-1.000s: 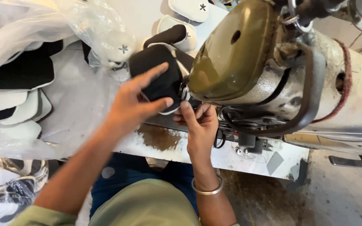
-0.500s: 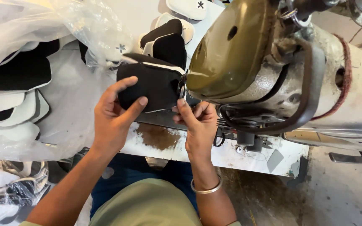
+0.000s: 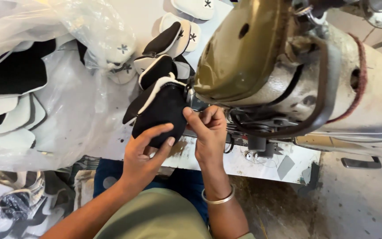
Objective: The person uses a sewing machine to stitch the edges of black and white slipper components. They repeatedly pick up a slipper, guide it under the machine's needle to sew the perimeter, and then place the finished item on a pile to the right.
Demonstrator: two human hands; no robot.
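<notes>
Black fabric shoe piece with white edging (image 3: 162, 110) has slid lower since a moment ago; left hand (image 3: 144, 152) and right hand (image 3: 208, 128) both pinch it beside the olive sewing machine (image 3: 244, 53).

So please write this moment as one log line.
left hand: holds black fabric piece | right hand: pinches its edge | at sewing machine
</notes>
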